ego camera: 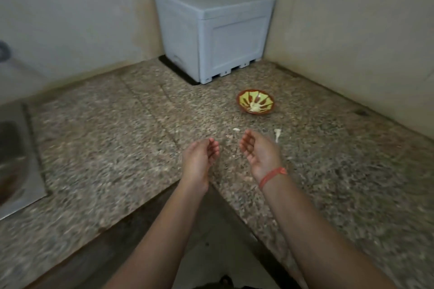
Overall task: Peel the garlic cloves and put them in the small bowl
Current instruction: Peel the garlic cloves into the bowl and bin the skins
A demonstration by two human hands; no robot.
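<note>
The left fingers (214, 148) and the right fingers (246, 141) are loosely curled and hold nothing, as far as the somewhat blurred picture lets us see. The left hand (198, 159) and the right hand (259, 151) hover above the desk (117, 148) with the palms turned to each other and a gap between them. Around the right wrist there is a red thread (272, 177).

Just ahead of the right fingers lies a small pale scrap (236, 129), and just to the right of them a longer pale piece (277, 135). We take them for garlic skin or stem, but they are too small to be sure. Farther ahead and a little to the right stands the small bowl (255, 101), well apart from both hands, with a pale heap of garlic (255, 107) at its bottom.

We see no unpeeled clove on the desk, so we judge the peeling is at its end or close to it. If the small scrap is in fact a clove, the next move calls for a fine pinch by the right fingers and a short reach forward to the bowl.

The way from the fingers to the bowl crosses only the desk surface and these scraps. The front edge of the desk passes just behind the wrists and bends there in an inner corner. Beyond the bowl a grey box (218, 37) fills the corner, the wall (352, 54) closes the right side, and the sink (16, 159) lies far to the left.
</note>
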